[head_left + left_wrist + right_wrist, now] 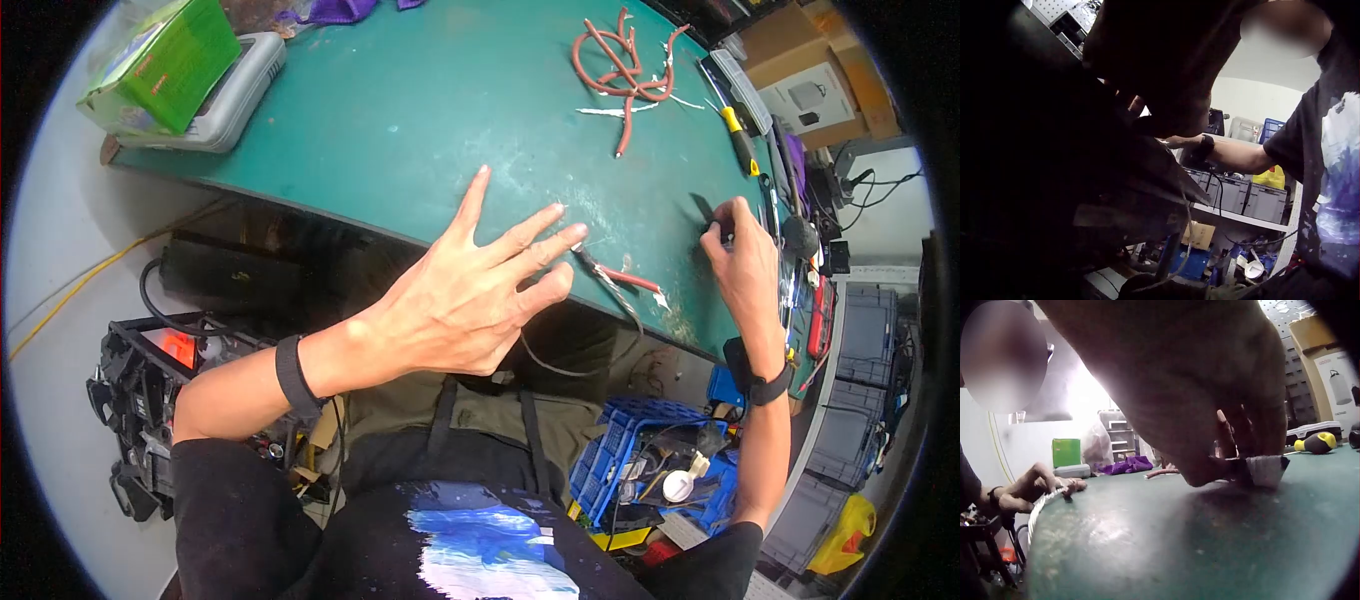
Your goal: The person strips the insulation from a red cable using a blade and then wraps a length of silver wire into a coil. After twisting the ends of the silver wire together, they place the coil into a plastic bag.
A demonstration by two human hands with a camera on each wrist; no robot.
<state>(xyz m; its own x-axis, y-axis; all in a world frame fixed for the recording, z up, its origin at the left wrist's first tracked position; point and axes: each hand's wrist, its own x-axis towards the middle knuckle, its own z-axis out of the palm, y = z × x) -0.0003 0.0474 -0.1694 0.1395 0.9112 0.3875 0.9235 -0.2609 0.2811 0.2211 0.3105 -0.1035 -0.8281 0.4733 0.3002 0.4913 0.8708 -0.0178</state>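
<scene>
In the head view my left hand (465, 275) is spread with its fingers straight over the bench's near edge. Its fingertips are right at the end of a cable with a braided silvery covering (620, 292), which loops down off the edge. A red-brown wire piece (630, 280) with a frayed white end lies beside the cable. My right hand (745, 262), low over the bench at the right, pinches a small dark flat piece (1267, 471) with a grey face; I cannot tell its kind. In the left wrist view the left hand is mostly dark.
Coiled red-brown tubing (625, 75) with white strips lies on the green bench (370, 120). A yellow-black screwdriver (740, 140) and other tools line the right side. At the far left a green box (165, 65) sits on a grey case. Below stands a blue crate (605, 460).
</scene>
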